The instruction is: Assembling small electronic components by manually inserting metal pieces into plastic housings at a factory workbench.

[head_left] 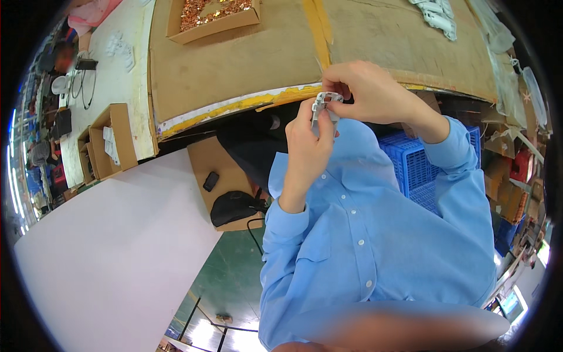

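Desk: brown-covered desk (234,73) across the top of the view; worn yellow tape along its near edge, another yellow strip (317,35) running away across it.
Copper box: shallow cardboard box (226,30) at the far left of the desk; holds many small copper-coloured pieces (196,16).
Loose white pieces: cluster of white pieces (438,19) at the far right of the desk, well apart from the hands; clear plastic bags (498,35) beyond the right edge.
Left side: second, white-topped table (138,88) with a cardboard carton (124,138) near its corner; large white panel (117,240) below; black pouch (234,209) and small black object (211,181) on a sheet of cardboard (202,155).
Right side: blue crate (410,161) beside the lap, partly behind the right sleeve.
In the way: fingers and thumbs — they cover much of the held part; its hidden faces cannot be read.
White part: small white part (319,105) just off the desk's near edge, above the lap; between the two hands, upper end uncovered.
Left hand: left hand (308,141) below the part; thumb and fingers pinched on it.
Right hand: right hand (366,91) at the part's upper right; fingers curled, thumb tip against it — whether it grips cannot be told.
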A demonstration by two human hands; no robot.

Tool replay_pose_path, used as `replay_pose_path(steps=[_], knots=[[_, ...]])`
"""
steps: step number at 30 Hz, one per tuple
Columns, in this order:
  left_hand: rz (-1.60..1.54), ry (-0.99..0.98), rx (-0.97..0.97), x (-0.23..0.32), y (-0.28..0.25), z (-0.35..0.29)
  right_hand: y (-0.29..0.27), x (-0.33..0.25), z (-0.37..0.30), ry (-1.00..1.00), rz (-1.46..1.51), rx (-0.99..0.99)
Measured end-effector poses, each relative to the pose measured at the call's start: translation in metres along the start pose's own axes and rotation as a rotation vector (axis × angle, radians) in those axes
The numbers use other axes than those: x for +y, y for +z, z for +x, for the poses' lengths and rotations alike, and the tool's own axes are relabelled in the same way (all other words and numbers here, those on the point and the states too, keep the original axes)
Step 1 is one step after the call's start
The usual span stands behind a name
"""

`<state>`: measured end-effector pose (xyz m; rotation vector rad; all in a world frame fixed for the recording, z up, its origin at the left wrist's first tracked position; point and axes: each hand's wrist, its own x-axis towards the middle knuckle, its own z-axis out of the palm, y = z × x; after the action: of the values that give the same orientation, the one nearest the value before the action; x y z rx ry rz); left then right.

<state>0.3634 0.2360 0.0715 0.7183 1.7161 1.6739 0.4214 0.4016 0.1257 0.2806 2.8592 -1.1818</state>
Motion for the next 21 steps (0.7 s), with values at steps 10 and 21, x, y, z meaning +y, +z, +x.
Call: replay_pose_path(steps=[10, 21], knots=[[0.034, 0.018, 0.049, -0.005, -0.003, 0.000, 0.007, -0.001, 0.007, -0.040, -0.038, 0.025], [0.201, 0.101, -0.036, -0.005, -0.039, 0.007, 0.025, 0.022, 0.031, -0.163, 0.327, 0.059]])
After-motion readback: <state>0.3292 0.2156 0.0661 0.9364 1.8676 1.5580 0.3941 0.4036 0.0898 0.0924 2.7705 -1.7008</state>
